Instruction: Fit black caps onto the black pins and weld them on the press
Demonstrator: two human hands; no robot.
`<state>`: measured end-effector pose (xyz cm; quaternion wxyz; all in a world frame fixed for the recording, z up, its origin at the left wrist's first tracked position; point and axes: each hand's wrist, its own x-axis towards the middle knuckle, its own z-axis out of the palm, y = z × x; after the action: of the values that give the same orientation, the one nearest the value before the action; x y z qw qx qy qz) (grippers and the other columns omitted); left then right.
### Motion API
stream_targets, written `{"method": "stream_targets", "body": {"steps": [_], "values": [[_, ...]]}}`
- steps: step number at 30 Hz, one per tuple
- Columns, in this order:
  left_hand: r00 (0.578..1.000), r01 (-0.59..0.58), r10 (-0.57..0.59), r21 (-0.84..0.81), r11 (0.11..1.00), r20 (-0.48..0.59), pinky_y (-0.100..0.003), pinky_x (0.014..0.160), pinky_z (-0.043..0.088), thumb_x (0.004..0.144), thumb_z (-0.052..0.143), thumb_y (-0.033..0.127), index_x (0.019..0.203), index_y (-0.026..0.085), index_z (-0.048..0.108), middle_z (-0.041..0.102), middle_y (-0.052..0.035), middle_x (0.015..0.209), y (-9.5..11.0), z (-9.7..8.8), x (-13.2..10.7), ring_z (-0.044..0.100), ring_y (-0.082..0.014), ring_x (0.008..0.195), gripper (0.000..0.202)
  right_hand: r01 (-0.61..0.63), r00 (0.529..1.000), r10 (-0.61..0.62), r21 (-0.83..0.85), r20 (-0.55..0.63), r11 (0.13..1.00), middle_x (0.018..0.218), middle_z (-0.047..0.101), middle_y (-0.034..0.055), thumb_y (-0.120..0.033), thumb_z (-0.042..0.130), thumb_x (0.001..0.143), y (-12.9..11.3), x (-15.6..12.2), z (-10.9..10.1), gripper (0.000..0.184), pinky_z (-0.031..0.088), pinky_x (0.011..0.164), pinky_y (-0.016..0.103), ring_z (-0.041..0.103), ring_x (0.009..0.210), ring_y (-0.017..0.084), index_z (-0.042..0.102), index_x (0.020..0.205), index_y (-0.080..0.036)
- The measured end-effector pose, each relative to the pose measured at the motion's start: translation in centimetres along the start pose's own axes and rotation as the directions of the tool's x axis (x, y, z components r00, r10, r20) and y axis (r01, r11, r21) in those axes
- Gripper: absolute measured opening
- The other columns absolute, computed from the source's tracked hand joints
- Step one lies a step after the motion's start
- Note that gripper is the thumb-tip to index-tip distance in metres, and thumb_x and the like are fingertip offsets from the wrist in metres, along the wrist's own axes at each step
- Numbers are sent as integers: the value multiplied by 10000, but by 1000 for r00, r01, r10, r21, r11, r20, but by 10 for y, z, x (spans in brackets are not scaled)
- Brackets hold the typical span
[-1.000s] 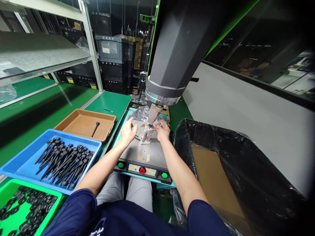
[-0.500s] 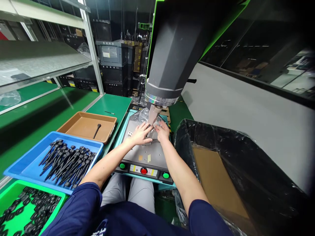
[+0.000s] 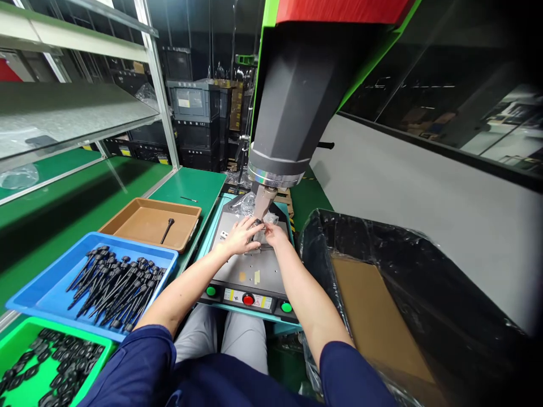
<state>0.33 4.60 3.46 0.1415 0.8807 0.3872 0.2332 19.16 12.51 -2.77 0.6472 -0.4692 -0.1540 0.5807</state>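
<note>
The left hand [image 3: 241, 237] and right hand [image 3: 275, 234] nearly meet, a grey flat-sided metal horn [image 3: 263, 202] at their twelve o'clock; whether either grasps anything cannot be told.

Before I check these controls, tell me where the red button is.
In the head view, the red button sits below centre, slightly left, between the left green button and the right green button.

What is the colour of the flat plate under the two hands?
The flat plate is grey, with two small yellowish patches towards its front; the head view shows it.
</note>
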Motion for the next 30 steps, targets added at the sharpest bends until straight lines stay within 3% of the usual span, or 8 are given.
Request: {"method": "stream_targets", "body": {"steps": [6,11,19,25,30], "values": [[1000,-10,10,-38,999,-8,-617,1156,216,843,651,471,1453,278,456,300,-138,1586,-2,2,2,209,-406,1472,668,50,992,-53,-30,-115,998,668,600,-36,-121,664,760,-1,-13,-38,169,570,473,208,636,550,113,547,833,-220],[997,-35,30,-73,997,-67,-617,1153,235,843,637,509,1424,254,501,340,-154,1558,-4,6,4,250,-425,1452,649,137,973,-147,-70,-180,988,715,621,-37,-129,679,719,7,-50,-62,273,533,462,189,637,562,105,523,923,-222],[995,-92,94,94,991,-26,-576,1139,314,871,555,586,1418,235,506,348,-159,1535,-11,7,9,312,-392,1417,652,333,926,-369,-286,-80,899,878,672,14,-257,672,664,38,-108,-87,416,475,484,212,610,565,108,570,1060,-188],[997,-78,79,132,988,-5,-580,1135,309,857,567,601,1393,236,537,371,-151,1505,-8,3,11,309,-402,1408,649,368,913,-407,-425,-1,827,867,673,32,-353,616,673,52,-122,-100,452,458,522,242,611,585,130,570,1084,-173],[993,-119,119,151,981,9,-563,1106,338,857,578,581,1387,222,538,405,-169,1445,-3,-5,12,374,-376,1346,641,369,913,-408,-432,2,823,875,675,41,-395,611,668,51,-127,-106,496,451,532,253,600,579,130,550,1104,-168]]}}
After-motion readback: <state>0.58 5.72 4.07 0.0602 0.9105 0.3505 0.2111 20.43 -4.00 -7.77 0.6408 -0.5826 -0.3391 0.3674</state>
